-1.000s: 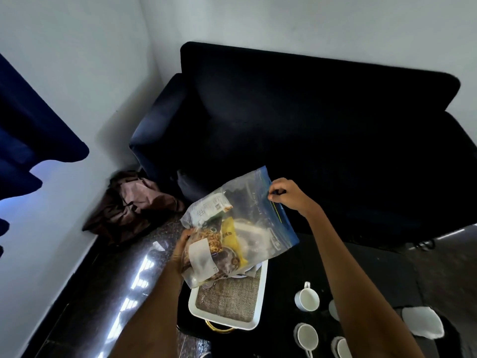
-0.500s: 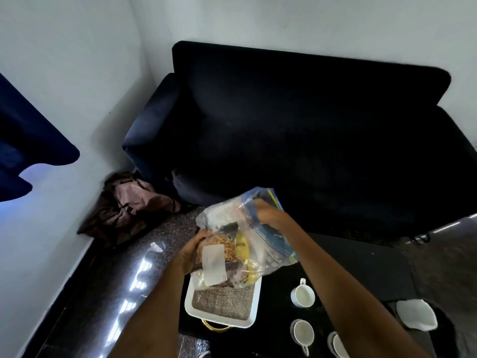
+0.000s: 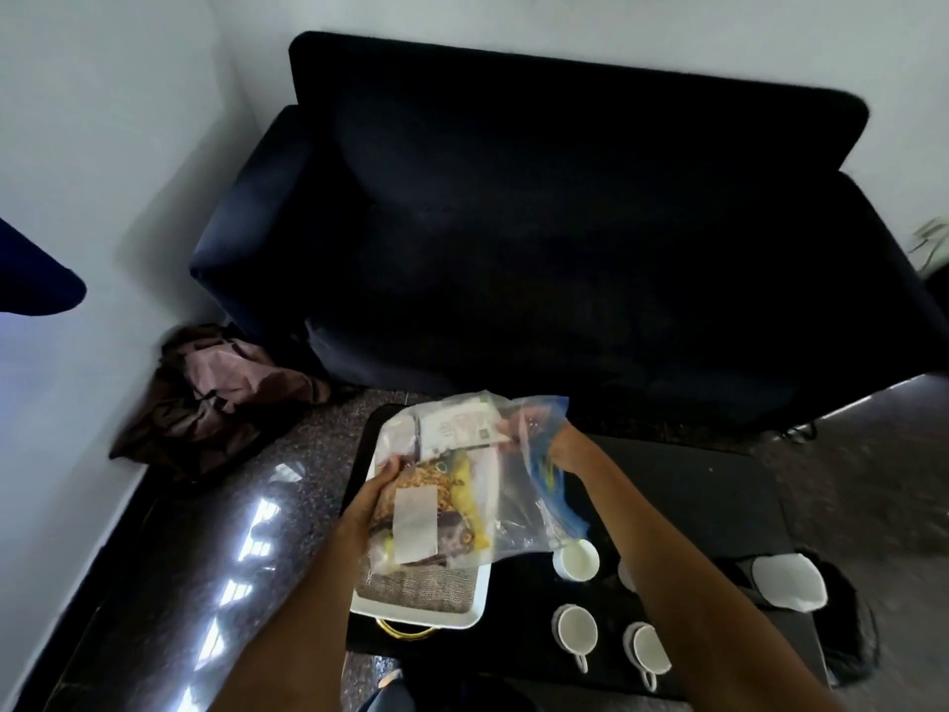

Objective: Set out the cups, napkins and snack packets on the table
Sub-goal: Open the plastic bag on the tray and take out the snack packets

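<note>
Here both hands [image 3: 570, 449] hold bag [image 3: 493, 506] over tray [image 3: 477, 606].

Bag [image 3: 477, 485] over tray [image 3: 421, 611], cups [image 3: 575, 629] right

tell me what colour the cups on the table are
White cups, clearest in the head view, on the black table.

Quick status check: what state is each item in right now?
Zip bag: mouth open, held over the tray.
Snack packets: still inside the bag.
Left hand: gripping the bag's side.
Right hand: at the bag's mouth.
Tray: on the table.
Cups: upright, empty.
</note>
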`<state>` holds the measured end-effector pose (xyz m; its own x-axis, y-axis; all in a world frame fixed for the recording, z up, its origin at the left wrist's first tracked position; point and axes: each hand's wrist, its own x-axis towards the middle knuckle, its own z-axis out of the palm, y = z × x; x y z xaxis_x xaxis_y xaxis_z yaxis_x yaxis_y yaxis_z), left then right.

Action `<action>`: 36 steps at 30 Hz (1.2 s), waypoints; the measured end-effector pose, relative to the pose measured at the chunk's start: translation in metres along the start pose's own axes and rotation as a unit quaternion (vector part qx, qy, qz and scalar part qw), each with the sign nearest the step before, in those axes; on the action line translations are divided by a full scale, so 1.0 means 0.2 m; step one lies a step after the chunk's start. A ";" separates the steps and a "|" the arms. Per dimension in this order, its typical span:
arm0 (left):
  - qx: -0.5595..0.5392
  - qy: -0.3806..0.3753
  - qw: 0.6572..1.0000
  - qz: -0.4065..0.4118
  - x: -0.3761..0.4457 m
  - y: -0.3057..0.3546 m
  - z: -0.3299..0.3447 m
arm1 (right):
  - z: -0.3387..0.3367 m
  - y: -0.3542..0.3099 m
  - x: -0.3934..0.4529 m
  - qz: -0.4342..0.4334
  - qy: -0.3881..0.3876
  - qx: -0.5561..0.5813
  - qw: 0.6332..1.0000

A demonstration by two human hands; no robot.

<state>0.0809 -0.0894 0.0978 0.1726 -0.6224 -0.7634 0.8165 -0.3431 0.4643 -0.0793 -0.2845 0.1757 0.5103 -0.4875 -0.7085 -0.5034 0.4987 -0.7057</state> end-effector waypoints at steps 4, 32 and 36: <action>-0.094 -0.047 0.994 0.002 0.03 0.03 -0.04 | -0.20 0.00 0.00 -0.062 0.126 -0.022 0.990; -0.068 0.064 0.995 -0.044 0.27 -0.16 -0.13 | -0.35 0.42 0.40 -0.021 0.096 -0.071 0.993; -0.001 0.047 0.998 -0.048 0.26 -0.13 -0.06 | -0.31 0.36 0.38 -0.008 -0.111 -0.078 0.991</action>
<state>0.0758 -0.1040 0.0399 0.1445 -0.5178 -0.8432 0.8324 -0.3971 0.3865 -0.1197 -0.3292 0.0703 0.6505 -0.3167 -0.6903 -0.5870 0.3671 -0.7216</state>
